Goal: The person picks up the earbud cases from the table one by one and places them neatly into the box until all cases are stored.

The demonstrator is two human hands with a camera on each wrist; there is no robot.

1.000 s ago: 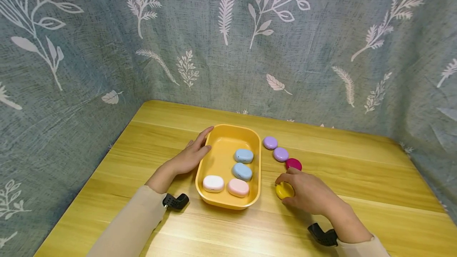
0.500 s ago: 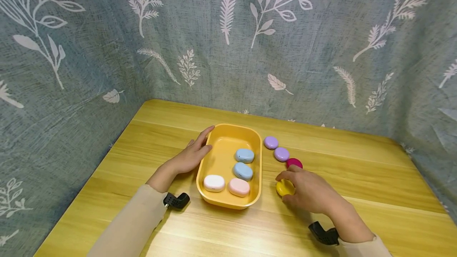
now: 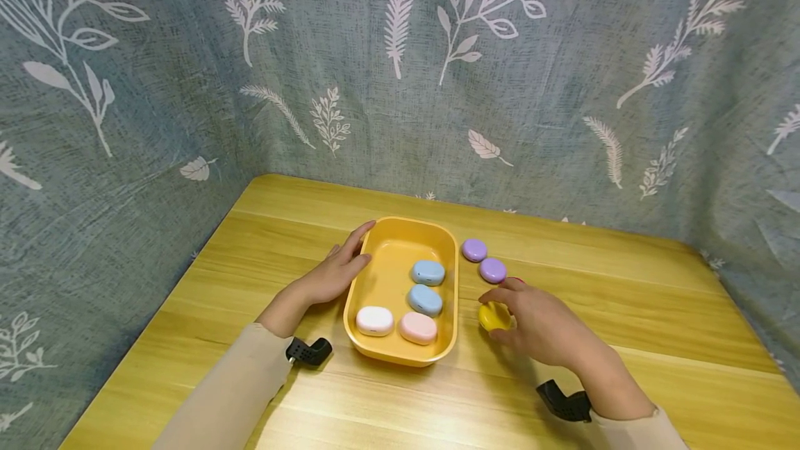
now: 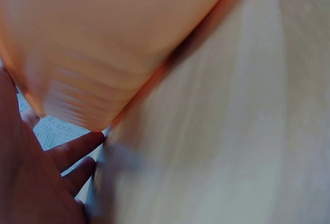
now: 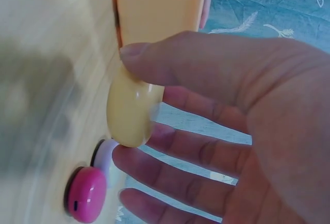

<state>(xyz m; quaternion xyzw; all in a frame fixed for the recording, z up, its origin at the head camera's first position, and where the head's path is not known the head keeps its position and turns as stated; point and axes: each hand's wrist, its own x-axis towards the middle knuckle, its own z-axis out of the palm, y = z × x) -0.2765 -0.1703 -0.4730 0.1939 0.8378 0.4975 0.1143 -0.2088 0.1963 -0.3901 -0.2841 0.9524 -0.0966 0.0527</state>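
Note:
My right hand (image 3: 545, 325) pinches a rounded yellow earbud case (image 3: 493, 318) between thumb and fingers, right of the yellow tray (image 3: 382, 276). In the right wrist view the case stands apart from the tabletop. My left hand (image 3: 335, 274) rests its extended fingers against the tray's left wall. Inside the tray lie a white earbud case (image 3: 374, 321), a pink one and two blue earbud cases (image 3: 428, 272). A magenta earbud case (image 5: 88, 195) sits beyond my right hand, mostly hidden in the head view.
Two purple earbud cases (image 3: 474, 250) lie on the wooden table (image 3: 300, 214) right of the tray. A leaf-patterned curtain (image 3: 387, 110) hangs behind and at the sides of the table. Black cameras (image 3: 309, 351) are worn at both wrists.
The right hand has lifted the yellow earbud case slightly and shifted it toward the tray, now covering more of the magenta one. The left hand and tray hold their place.

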